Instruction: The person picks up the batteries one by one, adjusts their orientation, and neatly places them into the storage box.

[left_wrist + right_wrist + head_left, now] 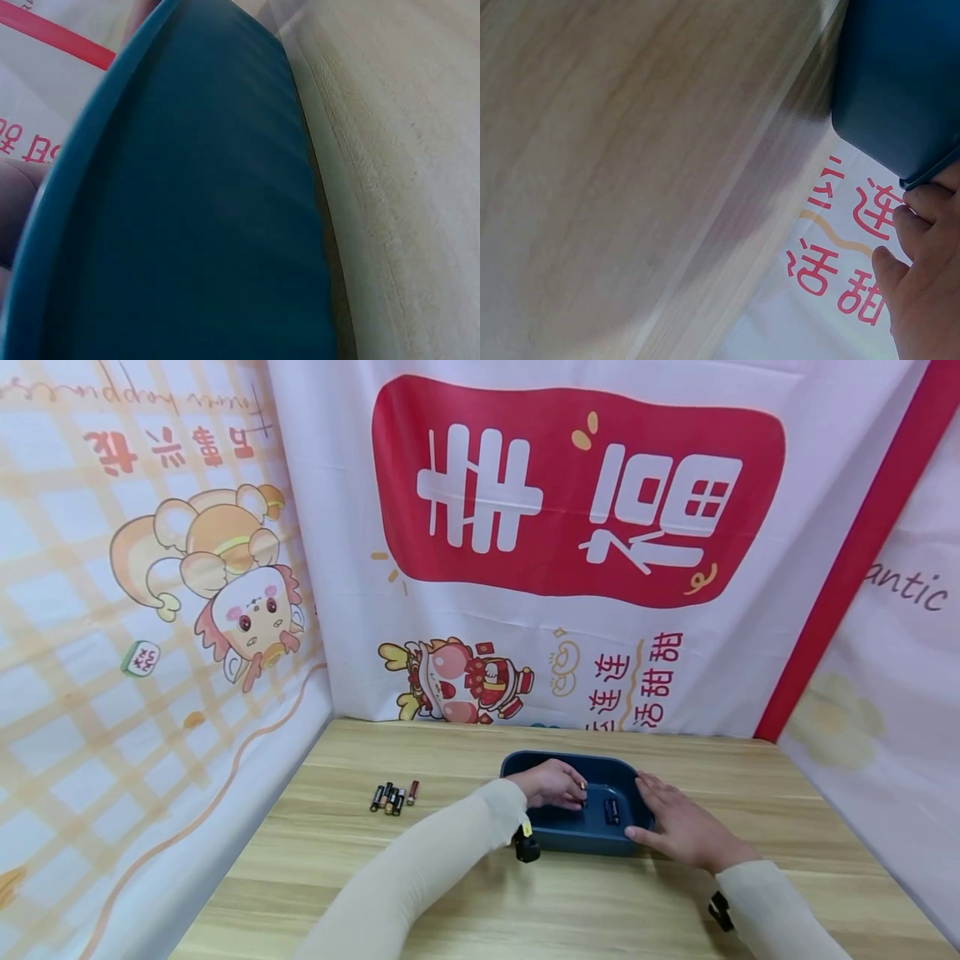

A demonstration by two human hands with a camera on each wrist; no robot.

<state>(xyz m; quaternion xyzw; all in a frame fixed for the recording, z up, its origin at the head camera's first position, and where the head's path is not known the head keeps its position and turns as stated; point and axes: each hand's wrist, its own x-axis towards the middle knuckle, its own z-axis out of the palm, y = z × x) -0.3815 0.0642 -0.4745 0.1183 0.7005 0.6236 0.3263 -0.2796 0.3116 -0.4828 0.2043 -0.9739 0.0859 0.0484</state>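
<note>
A dark blue plastic bin [570,840] stands on the table. Inside it, my left hand [555,782] reaches down with curled fingers and pinches a small battery [582,786], mostly hidden by the fingers. Dark batteries [612,812] lie together on the bin's floor, right of that hand. My right hand [678,823] holds the bin's right end, its thumb and fingers spread along the rim. The right wrist view shows these fingers [922,202] bent against the rim. The left wrist view is mostly filled by the bin's outer wall [202,187].
Several batteries [387,798] lie in a loose group on the wooden table [322,868], left of the bin, with a red battery [413,792] slightly apart. Printed cloth [345,610] hangs behind the table and along both sides.
</note>
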